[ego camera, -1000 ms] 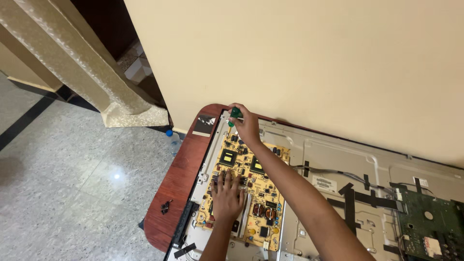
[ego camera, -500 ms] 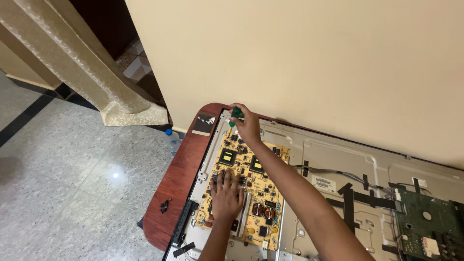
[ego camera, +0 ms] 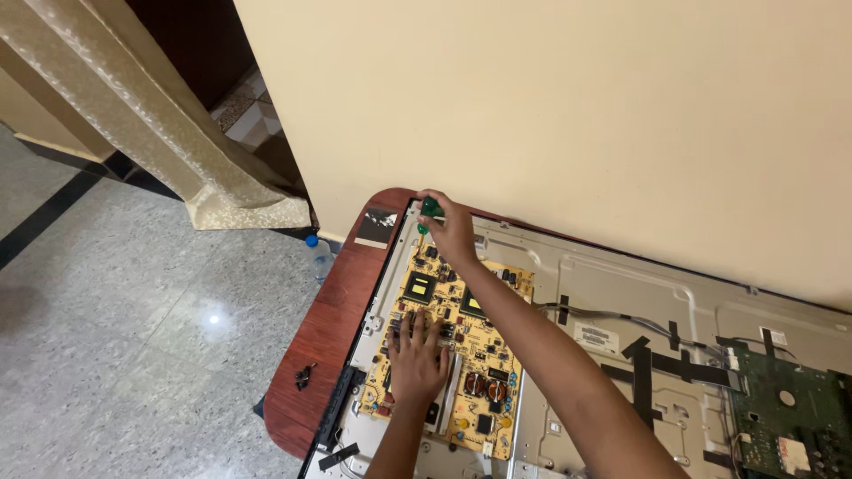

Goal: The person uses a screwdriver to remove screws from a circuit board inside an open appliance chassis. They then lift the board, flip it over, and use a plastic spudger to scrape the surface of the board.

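Observation:
A yellow circuit board [ego camera: 479,341] lies screwed onto the grey metal back panel [ego camera: 621,293] of a flat screen set, which rests on a reddish wooden table [ego camera: 328,328]. My left hand [ego camera: 415,359] presses flat on the board's lower middle, fingers spread. My right hand [ego camera: 453,226] reaches to the board's far corner and grips the green handle of a screwdriver [ego camera: 429,211], its tip pointing down at that corner.
A green circuit board [ego camera: 790,426] sits at the panel's right end, with black tape strips and grey cables [ego camera: 603,312] between the boards. Small dark screws [ego camera: 304,376] lie on the table's left edge. A plastic bottle [ego camera: 318,255] stands on the floor beside a beige wall.
Both hands stay where they were; only the camera view has shifted slightly.

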